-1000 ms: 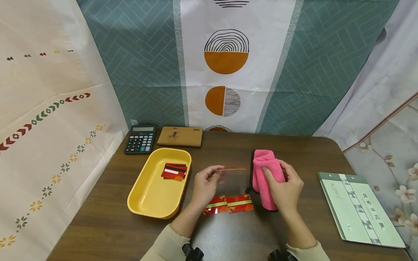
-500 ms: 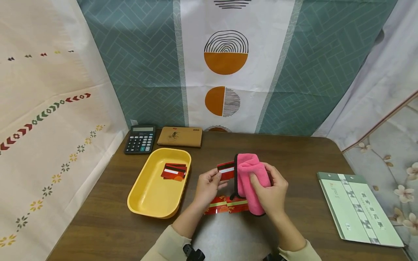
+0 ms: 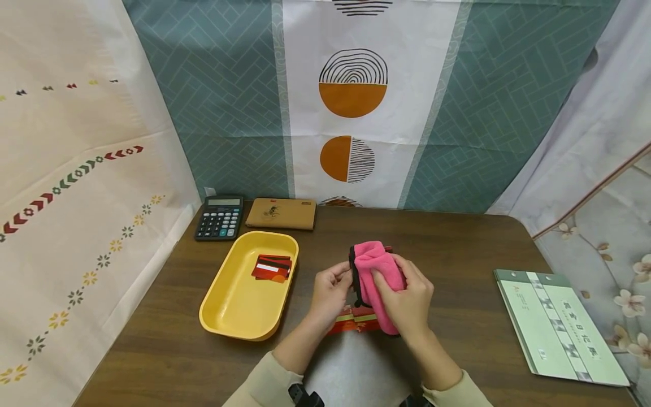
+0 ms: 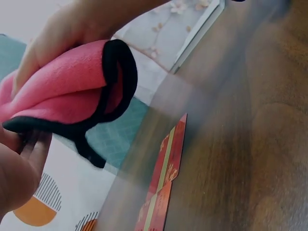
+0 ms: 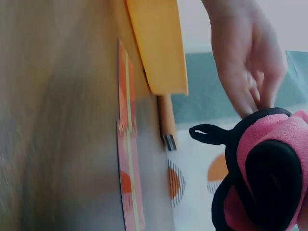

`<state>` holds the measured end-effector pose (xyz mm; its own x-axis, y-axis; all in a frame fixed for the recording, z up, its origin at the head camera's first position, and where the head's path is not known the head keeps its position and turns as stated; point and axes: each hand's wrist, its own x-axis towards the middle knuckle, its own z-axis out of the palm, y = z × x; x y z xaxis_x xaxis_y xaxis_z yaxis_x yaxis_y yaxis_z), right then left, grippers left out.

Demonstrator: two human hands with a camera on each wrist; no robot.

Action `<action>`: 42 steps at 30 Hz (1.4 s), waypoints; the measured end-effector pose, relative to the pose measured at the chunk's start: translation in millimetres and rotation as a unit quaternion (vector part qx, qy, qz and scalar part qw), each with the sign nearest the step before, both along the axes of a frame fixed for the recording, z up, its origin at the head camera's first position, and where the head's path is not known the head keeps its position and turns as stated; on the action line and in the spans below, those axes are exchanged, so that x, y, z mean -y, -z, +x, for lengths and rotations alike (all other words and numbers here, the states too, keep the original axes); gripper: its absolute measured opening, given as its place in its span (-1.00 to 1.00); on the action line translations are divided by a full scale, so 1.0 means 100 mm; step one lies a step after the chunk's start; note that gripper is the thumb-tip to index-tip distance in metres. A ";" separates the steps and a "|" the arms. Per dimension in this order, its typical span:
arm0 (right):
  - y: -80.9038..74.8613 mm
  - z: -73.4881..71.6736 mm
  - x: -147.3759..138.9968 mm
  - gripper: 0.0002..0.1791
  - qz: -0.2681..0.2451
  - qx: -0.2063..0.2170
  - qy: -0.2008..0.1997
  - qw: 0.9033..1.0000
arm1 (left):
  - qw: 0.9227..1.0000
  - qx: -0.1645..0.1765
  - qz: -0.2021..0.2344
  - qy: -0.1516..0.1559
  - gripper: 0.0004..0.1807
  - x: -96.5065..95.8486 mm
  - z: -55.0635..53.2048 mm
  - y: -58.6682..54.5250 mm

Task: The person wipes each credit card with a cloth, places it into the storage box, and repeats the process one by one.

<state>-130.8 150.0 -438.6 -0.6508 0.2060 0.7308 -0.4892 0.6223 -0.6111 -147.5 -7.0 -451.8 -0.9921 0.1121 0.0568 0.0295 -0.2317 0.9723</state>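
Note:
My right hand grips a folded pink cloth with black edging and a small black loop. The cloth is wrapped over a red bank card, of which only a sliver shows beyond the cloth's upper right. My left hand pinches at the cloth's left edge, where the card's near end is hidden. In the right wrist view, the left fingertips meet the black border. Below the cloth, two red cards with gold stripes lie side by side on the table, partly covered in the head view.
A yellow tray on the left holds several red bank cards. Behind it are a black calculator and a tan wallet-like case. A pale green notebook lies at the right of the wooden table.
My right hand has brought the cloth leftward over the card in my left hand. The card, fully visible before, is now almost wholly covered.

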 end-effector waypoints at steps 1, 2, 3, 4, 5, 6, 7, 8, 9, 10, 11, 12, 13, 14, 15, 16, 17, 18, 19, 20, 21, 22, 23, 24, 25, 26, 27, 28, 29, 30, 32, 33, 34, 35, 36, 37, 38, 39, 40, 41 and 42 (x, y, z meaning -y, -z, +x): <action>0.00 -0.01 -0.03 -0.57 -0.003 0.001 0.009 1.000 | 1.000 -0.004 0.004 0.000 -0.72 0.00 0.00 -0.01; 0.00 -0.02 -0.07 -0.58 -0.010 0.004 0.018 1.000 | 1.000 -0.006 0.010 0.000 -0.73 0.01 0.00 -0.01; -0.01 -0.03 -0.11 -0.59 -0.019 0.008 0.025 0.999 | 1.000 -0.010 0.015 0.000 -0.73 0.02 0.00 -0.02; -0.01 -0.04 -0.15 -0.59 -0.027 0.013 0.032 0.999 | 1.000 -0.011 0.020 0.002 -0.73 0.03 0.00 -0.02; -0.02 -0.06 -0.19 -0.60 -0.035 0.017 0.039 0.998 | 1.000 -0.012 0.024 0.004 -0.73 0.04 -0.01 -0.03; -0.02 -0.07 -0.23 -0.61 -0.042 0.021 0.045 0.998 | 1.000 -0.015 0.024 0.004 -0.72 0.05 -0.01 -0.03; -0.02 -0.08 -0.27 -0.60 -0.045 0.023 0.052 0.997 | 1.000 -0.014 0.024 0.003 -0.72 0.06 -0.01 -0.03; -0.03 -0.09 -0.30 -0.61 -0.049 0.026 0.057 0.997 | 1.000 -0.012 0.023 -0.001 -0.71 0.07 -0.01 -0.03; -0.03 -0.09 -0.33 -0.61 -0.051 0.027 0.062 0.996 | 1.000 -0.008 0.022 -0.004 -0.71 0.08 -0.02 -0.02; -0.03 -0.10 -0.36 -0.61 -0.052 0.028 0.067 0.996 | 1.000 -0.004 0.022 -0.007 -0.70 0.09 -0.02 -0.01; -0.04 -0.11 -0.37 -0.61 -0.054 0.028 0.070 0.996 | 1.000 0.001 0.022 -0.010 -0.70 0.09 -0.03 0.00; -0.04 -0.11 -0.38 -0.61 -0.057 0.027 0.071 0.995 | 1.000 0.007 0.023 -0.014 -0.69 0.10 -0.04 0.01; -0.05 -0.10 -0.38 -0.61 -0.061 0.027 0.070 0.995 | 0.999 0.015 0.025 -0.020 -0.68 0.10 -0.05 0.02; -0.07 -0.10 -0.36 -0.60 -0.068 0.026 0.066 0.995 | 0.999 0.022 0.028 -0.024 -0.67 0.10 -0.06 0.03; -0.08 -0.08 -0.34 -0.60 -0.075 0.025 0.056 0.995 | 0.999 0.027 0.031 -0.027 -0.67 0.10 -0.07 0.05; -0.09 -0.07 -0.30 -0.58 -0.083 0.025 0.042 0.995 | 0.999 0.029 0.031 -0.028 -0.66 0.09 -0.07 0.06; -0.11 -0.05 -0.26 -0.57 -0.088 0.026 0.025 0.995 | 0.999 0.029 0.029 -0.029 -0.66 0.08 -0.07 0.07; -0.12 -0.04 -0.21 -0.56 -0.092 0.027 0.004 0.995 | 0.999 0.029 0.024 -0.029 -0.66 0.07 -0.07 0.07; -0.12 -0.02 -0.15 -0.55 -0.093 0.030 -0.018 0.995 | 0.999 0.027 0.018 -0.027 -0.67 0.05 -0.06 0.07; -0.13 0.00 -0.10 -0.54 -0.094 0.033 -0.040 0.994 | 0.999 0.022 0.013 -0.021 -0.68 0.04 -0.06 0.08; -0.12 0.01 -0.04 -0.53 -0.087 0.036 -0.059 0.994 | 1.000 0.018 0.006 -0.017 -0.70 0.03 -0.05 0.08; -0.12 0.02 0.01 -0.53 -0.076 0.038 -0.069 0.994 | 1.000 0.012 -0.003 -0.014 -0.72 0.02 -0.03 0.08; -0.11 0.03 0.05 -0.53 -0.061 0.037 -0.074 0.995 | 1.000 0.007 -0.009 -0.011 -0.73 0.01 -0.02 0.08; -0.11 0.03 0.08 -0.53 -0.048 0.035 -0.074 0.996 | 1.000 0.006 -0.014 -0.008 -0.73 0.00 -0.01 0.07; -0.10 0.04 0.10 -0.53 -0.033 0.030 -0.068 0.997 | 1.000 0.002 -0.015 -0.003 -0.72 0.00 0.00 0.07; -0.09 0.03 0.11 -0.53 -0.021 0.024 -0.057 0.998 | 1.000 -0.002 -0.015 0.000 -0.73 0.00 0.01 0.07; -0.09 0.03 0.10 -0.53 -0.009 0.017 -0.042 0.999 | 1.000 -0.004 -0.013 0.001 -0.72 0.00 0.01 0.06; -0.08 0.03 0.08 -0.54 -0.001 0.011 -0.027 1.000 | 1.000 -0.007 -0.008 0.005 -0.71 0.00 0.01 0.05; -0.08 0.02 0.05 -0.54 0.002 0.008 -0.014 1.000 | 1.000 -0.010 0.000 0.009 -0.70 0.01 0.00 0.04; -0.07 0.01 0.02 -0.55 0.003 0.006 -0.001 1.000 | 1.000 -0.013 0.006 0.011 -0.69 0.02 0.00 0.04; -0.07 0.00 -0.07 -0.56 -0.003 0.007 0.018 1.000 | 1.000 -0.016 0.019 0.012 -0.69 0.04 -0.01 0.02; -0.06 -0.01 -0.11 -0.57 -0.008 0.009 0.027 1.000 | 1.000 -0.015 0.024 0.012 -0.69 0.05 -0.01 0.02; -0.06 -0.03 -0.16 -0.58 -0.014 0.009 0.035 0.999 | 0.999 -0.015 0.027 0.011 -0.69 0.06 -0.01 0.01; -0.06 -0.03 -0.20 -0.59 -0.019 0.011 0.041 0.999 | 0.999 -0.014 0.029 0.009 -0.69 0.07 -0.01 0.01; -0.06 -0.04 -0.24 -0.59 -0.025 0.013 0.046 0.999 | 0.999 -0.011 0.029 0.005 -0.69 0.08 -0.01 0.01; -0.08 -0.04 -0.28 -0.60 -0.031 0.015 0.048 0.998 | 1.000 -0.006 0.029 0.001 -0.69 0.08 -0.01 0.01; -0.09 -0.04 -0.30 -0.60 -0.036 0.016 0.050 0.998 | 1.000 -0.003 0.028 -0.003 -0.68 0.09 -0.01 0.01; -0.10 -0.03 -0.32 -0.60 -0.040 0.019 0.050 0.998 | 1.000 0.001 0.028 -0.006 -0.68 0.10 -0.01 0.01; -0.12 -0.03 -0.32 -0.60 -0.044 0.023 0.047 0.998 | 1.000 0.004 0.026 -0.011 -0.67 0.10 -0.02 0.02; -0.13 -0.01 -0.31 -0.60 -0.048 0.026 0.041 0.998 | 1.000 0.009 0.026 -0.016 -0.67 0.11 -0.02 0.02; -0.14 0.00 -0.28 -0.59 -0.051 0.028 0.033 0.998 | 0.999 0.013 0.026 -0.019 -0.66 0.11 -0.03 0.03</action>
<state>-131.3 178.4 -424.7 -0.6725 0.3210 0.6669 -0.4121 0.5861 -0.6976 -150.1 -17.6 -454.7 -0.9968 0.0722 0.0347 0.0131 -0.2805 0.9598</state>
